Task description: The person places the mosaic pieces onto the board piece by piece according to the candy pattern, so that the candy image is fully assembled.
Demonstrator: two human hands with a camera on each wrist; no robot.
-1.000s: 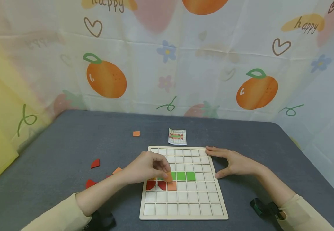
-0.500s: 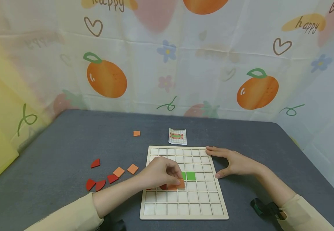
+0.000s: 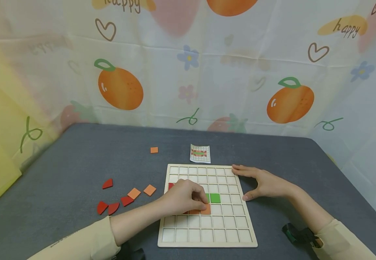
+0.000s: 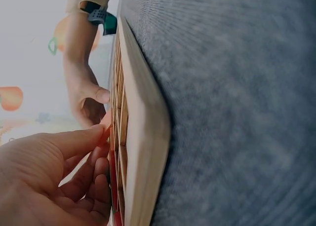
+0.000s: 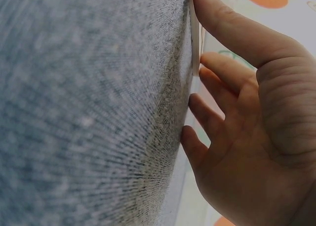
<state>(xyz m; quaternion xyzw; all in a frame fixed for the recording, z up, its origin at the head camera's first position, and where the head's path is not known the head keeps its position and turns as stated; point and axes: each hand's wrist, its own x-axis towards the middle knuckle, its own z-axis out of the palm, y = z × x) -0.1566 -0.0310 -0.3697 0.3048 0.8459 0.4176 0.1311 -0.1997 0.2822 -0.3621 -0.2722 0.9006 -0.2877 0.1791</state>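
Orange tile (image 3: 206, 209) is pinched between thumb and fingers of the left hand (image 3: 186, 198), at a cell on the near side of the green tiles (image 3: 215, 198), right beside another orange piece (image 3: 194, 212). Can't tell if it's fully seated. Right hand (image 3: 266, 184) has thumb and fingers spread along the board's (image 3: 207, 232) right edge, which should stop it sliding. I'd square the tile to the ridges, press flat, then lift straight off so nothing gets dragged.

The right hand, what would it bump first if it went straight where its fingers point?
The grid board, most likely. The right hand has its fingertips at the board's edge, though exact contact is unclear.
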